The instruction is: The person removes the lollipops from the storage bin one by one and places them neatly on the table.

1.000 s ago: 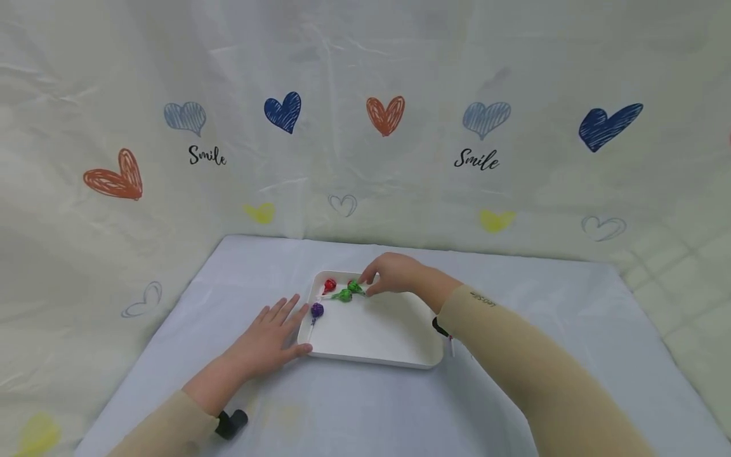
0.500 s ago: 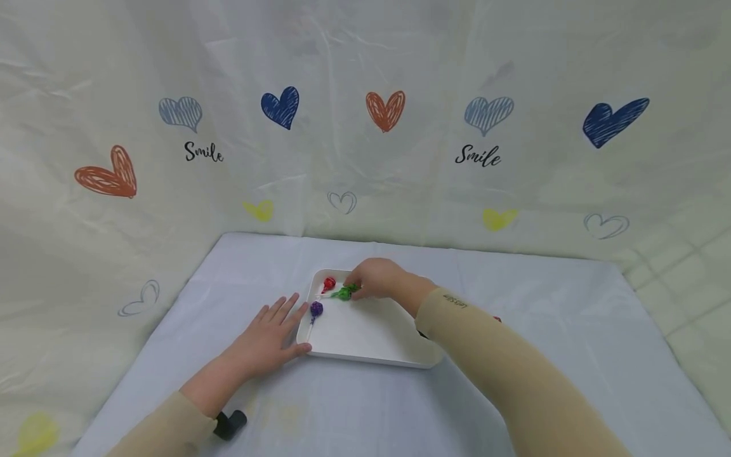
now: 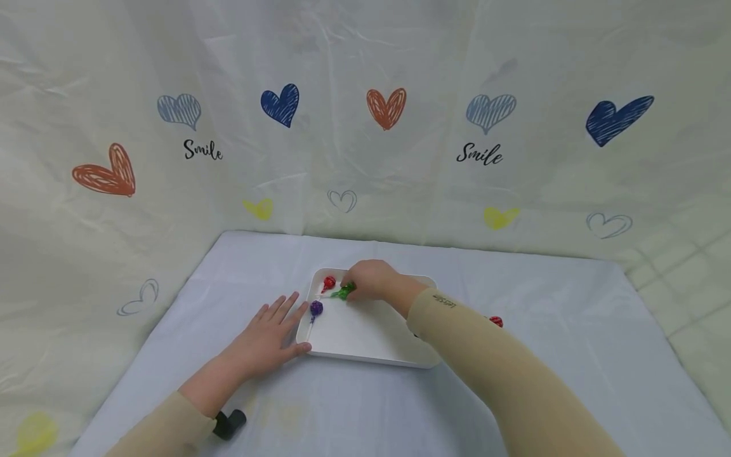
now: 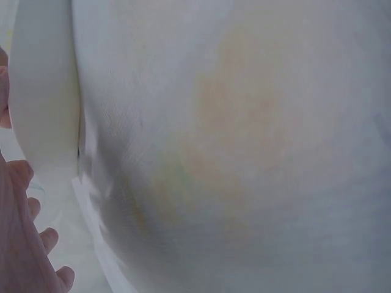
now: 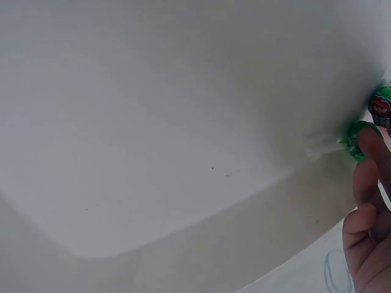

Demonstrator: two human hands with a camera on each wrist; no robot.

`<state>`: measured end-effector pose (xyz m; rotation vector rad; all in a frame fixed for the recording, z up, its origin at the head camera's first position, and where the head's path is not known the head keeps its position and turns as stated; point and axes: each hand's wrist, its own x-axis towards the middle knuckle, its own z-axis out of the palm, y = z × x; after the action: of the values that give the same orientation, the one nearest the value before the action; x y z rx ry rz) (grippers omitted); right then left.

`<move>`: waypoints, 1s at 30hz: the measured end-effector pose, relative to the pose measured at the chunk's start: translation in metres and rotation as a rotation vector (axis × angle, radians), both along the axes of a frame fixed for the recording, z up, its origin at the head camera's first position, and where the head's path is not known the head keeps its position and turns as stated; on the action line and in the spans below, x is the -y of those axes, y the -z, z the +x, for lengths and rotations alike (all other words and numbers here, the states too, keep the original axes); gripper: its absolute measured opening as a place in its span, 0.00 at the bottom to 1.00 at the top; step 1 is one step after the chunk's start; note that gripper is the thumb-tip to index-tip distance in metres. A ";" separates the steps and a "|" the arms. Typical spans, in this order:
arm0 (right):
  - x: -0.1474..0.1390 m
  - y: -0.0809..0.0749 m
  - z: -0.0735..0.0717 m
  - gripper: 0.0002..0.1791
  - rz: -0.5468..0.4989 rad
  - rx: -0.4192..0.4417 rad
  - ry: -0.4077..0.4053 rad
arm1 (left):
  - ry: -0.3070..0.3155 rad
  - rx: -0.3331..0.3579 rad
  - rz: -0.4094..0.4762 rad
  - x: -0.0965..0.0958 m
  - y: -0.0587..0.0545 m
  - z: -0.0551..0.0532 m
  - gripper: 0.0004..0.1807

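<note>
On the table (image 3: 354,412), a tray (image 3: 365,336); inside, one lollipop (image 3: 316,308) at nine o'clock, a second lollipop (image 3: 329,282) at ten, paired lollipops (image 3: 344,292) at eleven under the right hand (image 3: 371,280); outside, at three, another lollipop (image 3: 497,321).

A white backdrop (image 3: 434,38) hangs behind a white-covered surface (image 3: 531,298). Among its prints, take the middle orange heart (image 3: 386,109) as the landmark. Left of it is a dark blue heart (image 3: 280,106), then a striped pale blue heart (image 3: 179,112) above the word "Smile" (image 3: 203,150); farther left and lower, a second orange heart (image 3: 107,172). To its right come another striped heart (image 3: 492,113), a second "Smile" (image 3: 480,153) under that, and another dark blue heart (image 3: 619,120) farther out. Below the landmark, slightly left, is an outlined heart (image 3: 342,200), with a yellow heart (image 3: 259,209) farther left; below right are another yellow heart (image 3: 500,217) and another outlined heart (image 3: 608,225). Far below left sits a third outlined heart (image 3: 139,298). Faint crossing lines (image 3: 693,251) mark the backdrop far to its lower right.
</note>
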<state>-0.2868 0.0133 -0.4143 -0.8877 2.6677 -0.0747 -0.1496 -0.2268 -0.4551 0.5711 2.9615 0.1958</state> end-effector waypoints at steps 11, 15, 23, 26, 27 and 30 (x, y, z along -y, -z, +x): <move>-0.010 -0.005 0.005 0.15 0.049 0.005 -0.022 | 0.004 -0.012 -0.005 -0.001 -0.001 0.001 0.49; -0.023 -0.011 0.010 0.11 0.070 0.027 -0.023 | -0.003 -0.011 -0.006 0.000 0.001 0.001 0.50; -0.055 -0.010 0.015 0.08 0.080 0.064 -0.067 | -0.015 -0.009 -0.018 -0.001 0.003 -0.001 0.50; -0.063 -0.008 0.016 0.08 0.075 0.069 -0.074 | -0.014 -0.008 -0.018 -0.001 0.002 0.000 0.50; -0.066 -0.007 0.017 0.08 0.069 0.071 -0.074 | -0.014 -0.007 -0.017 -0.002 0.001 0.000 0.50; -0.071 -0.008 0.020 0.08 0.055 0.079 -0.068 | -0.012 -0.005 -0.017 -0.003 0.000 0.001 0.50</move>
<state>-0.2668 0.0839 -0.4060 -0.9369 2.5516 -0.0200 -0.1490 -0.2242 -0.4554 0.5526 2.9691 0.1707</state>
